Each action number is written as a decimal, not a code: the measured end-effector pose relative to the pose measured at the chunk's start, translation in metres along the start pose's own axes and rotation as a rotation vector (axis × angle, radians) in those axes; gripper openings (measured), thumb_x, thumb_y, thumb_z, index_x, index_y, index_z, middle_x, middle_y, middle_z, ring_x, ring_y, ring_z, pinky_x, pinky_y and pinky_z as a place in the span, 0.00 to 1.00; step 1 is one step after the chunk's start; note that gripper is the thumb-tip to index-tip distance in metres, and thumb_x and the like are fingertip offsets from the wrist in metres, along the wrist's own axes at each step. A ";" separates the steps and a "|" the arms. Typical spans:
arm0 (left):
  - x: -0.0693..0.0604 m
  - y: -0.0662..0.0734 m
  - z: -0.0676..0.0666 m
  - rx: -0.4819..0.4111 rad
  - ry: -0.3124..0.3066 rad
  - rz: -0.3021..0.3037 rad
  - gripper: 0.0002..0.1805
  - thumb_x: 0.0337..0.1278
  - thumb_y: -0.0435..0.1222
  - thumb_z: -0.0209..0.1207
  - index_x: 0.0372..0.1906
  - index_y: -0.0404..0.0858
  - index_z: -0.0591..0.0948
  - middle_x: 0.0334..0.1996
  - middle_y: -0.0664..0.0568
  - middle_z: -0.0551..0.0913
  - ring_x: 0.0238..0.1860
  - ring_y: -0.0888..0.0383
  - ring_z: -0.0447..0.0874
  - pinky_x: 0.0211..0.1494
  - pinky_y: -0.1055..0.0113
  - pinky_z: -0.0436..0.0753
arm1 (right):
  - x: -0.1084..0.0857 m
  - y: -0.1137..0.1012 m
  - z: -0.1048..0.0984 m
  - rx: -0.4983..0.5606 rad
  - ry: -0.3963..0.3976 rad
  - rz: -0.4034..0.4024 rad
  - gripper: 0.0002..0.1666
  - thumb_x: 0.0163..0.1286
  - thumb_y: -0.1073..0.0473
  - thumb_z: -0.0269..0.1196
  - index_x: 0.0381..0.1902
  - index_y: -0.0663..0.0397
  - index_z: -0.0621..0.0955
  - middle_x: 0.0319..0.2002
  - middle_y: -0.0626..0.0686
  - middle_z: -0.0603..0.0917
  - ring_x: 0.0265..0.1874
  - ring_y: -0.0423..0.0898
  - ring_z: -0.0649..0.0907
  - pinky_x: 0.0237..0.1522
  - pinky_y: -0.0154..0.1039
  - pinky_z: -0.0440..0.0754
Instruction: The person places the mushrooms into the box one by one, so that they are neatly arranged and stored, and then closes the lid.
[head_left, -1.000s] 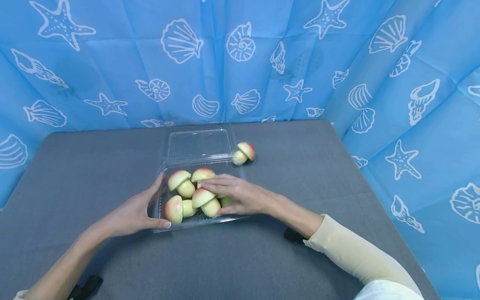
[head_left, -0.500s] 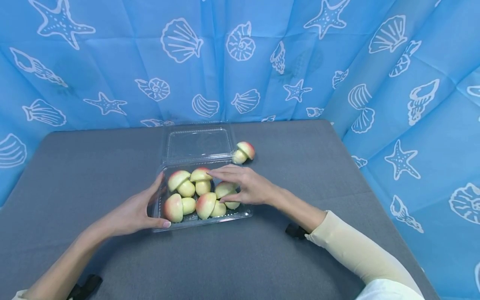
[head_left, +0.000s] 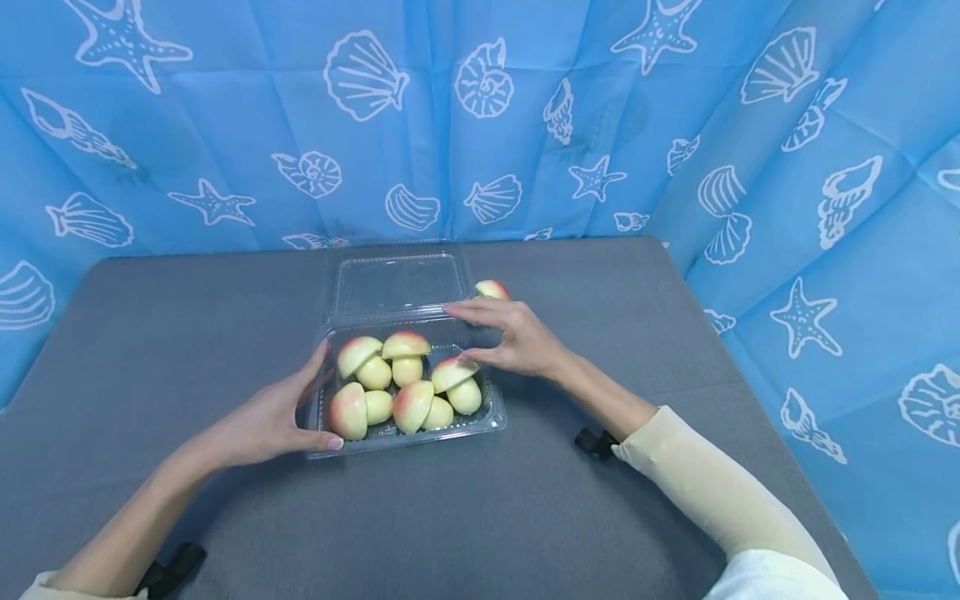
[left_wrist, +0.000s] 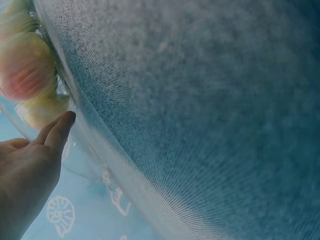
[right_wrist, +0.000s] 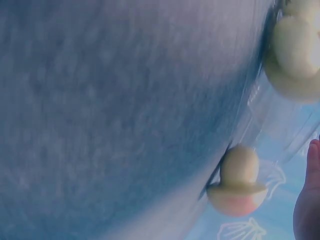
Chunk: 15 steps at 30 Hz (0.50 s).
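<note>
A clear plastic clamshell box (head_left: 491, 421) lies on the grey table with its lid (head_left: 401, 287) folded back. Several pale yellow toy mushrooms (head_left: 348, 412) with reddish caps sit in its base. At the box's left end rests my left hand (head_left: 273, 417), thumb at the front rim and straight fingers along the side. My right hand (head_left: 517, 337) hovers over the right back corner with thumb and fingers spread, holding nothing. Just behind it, outside the box, lies a single mushroom (head_left: 492, 289), partly hidden by the fingers; the right wrist view shows this loose mushroom (right_wrist: 237, 180) whole.
Grey cloth covers the table (head_left: 600, 333). A blue curtain (head_left: 525, 125) with white shells and starfish hangs behind the table and along its right side. The raised walls of the box base stand between the mushrooms inside and the loose one.
My right hand has let go of the mushrooms in the box and moved back and right, toward the loose one. The front middle mushroom has tipped over sideways. My left hand stays put.
</note>
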<state>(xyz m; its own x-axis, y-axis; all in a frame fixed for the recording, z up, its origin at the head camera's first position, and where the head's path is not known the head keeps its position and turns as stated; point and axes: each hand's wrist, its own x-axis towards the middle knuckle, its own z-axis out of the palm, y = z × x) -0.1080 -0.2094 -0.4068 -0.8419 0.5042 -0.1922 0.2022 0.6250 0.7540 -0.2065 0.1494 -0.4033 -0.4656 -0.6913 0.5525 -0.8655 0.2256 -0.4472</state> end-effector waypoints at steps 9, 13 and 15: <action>-0.001 0.001 -0.002 -0.011 -0.007 0.022 0.72 0.46 0.53 0.74 0.79 0.39 0.31 0.78 0.32 0.43 0.73 0.35 0.57 0.67 0.41 0.66 | -0.008 0.019 -0.008 -0.012 0.074 0.071 0.36 0.48 0.63 0.80 0.58 0.64 0.82 0.57 0.56 0.83 0.59 0.52 0.81 0.64 0.45 0.73; -0.001 0.003 -0.004 -0.004 -0.013 0.039 0.72 0.46 0.53 0.74 0.79 0.37 0.31 0.77 0.30 0.43 0.72 0.34 0.58 0.67 0.40 0.66 | -0.012 0.024 -0.012 -0.052 0.061 0.105 0.37 0.48 0.62 0.80 0.58 0.63 0.82 0.58 0.57 0.83 0.60 0.53 0.80 0.65 0.46 0.73; -0.001 0.003 -0.005 0.000 -0.013 0.039 0.73 0.45 0.53 0.74 0.79 0.37 0.31 0.77 0.30 0.43 0.72 0.34 0.58 0.67 0.40 0.66 | -0.013 0.026 -0.015 -0.072 0.048 0.116 0.37 0.49 0.61 0.80 0.58 0.64 0.81 0.59 0.57 0.82 0.60 0.53 0.79 0.64 0.46 0.74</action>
<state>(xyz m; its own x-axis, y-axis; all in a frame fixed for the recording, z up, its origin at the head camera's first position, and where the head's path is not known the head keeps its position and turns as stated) -0.1084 -0.2107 -0.4010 -0.8267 0.5361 -0.1709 0.2348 0.6047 0.7610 -0.2253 0.1744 -0.4119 -0.5700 -0.6246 0.5339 -0.8156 0.3515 -0.4596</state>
